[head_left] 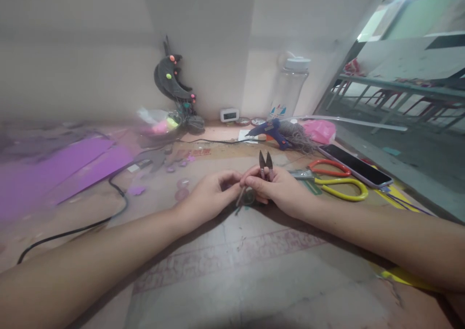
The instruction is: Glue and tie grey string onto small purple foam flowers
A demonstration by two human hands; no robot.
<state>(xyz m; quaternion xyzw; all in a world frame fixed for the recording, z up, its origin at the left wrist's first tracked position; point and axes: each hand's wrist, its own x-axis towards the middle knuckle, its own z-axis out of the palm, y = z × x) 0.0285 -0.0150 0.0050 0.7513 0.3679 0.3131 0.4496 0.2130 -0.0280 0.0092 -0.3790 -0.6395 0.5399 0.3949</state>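
R hand (286, 186): mine; fingers curled round thread snips (261, 159), blades up & parted, nothing betw. them. Thumb & index pressed tog. at tips.
L hand (212, 193): mine; thumb & index bent in, tips meeting R fingertips. Can't tell if they pinch anything.
Dark piece (249, 196): under my fingertips, table ctr; mostly hidden, ID n/a.
Thin strand (240, 196): hangs loose below fingertips, near side; trim looks o/s, my judgement.
Purple flower cut-out (137, 191): on table, left; cutting appears done.
Purple sheet (90, 162): far left; plenty uncut, approx.
Moon-shaped ornament (167, 79): far, against wall, coloured dots on; seems complete.
Glue gun (272, 131): far right, lying unheld.
Scissors (348, 193): right, unheld. Overall progress: part-done, est.
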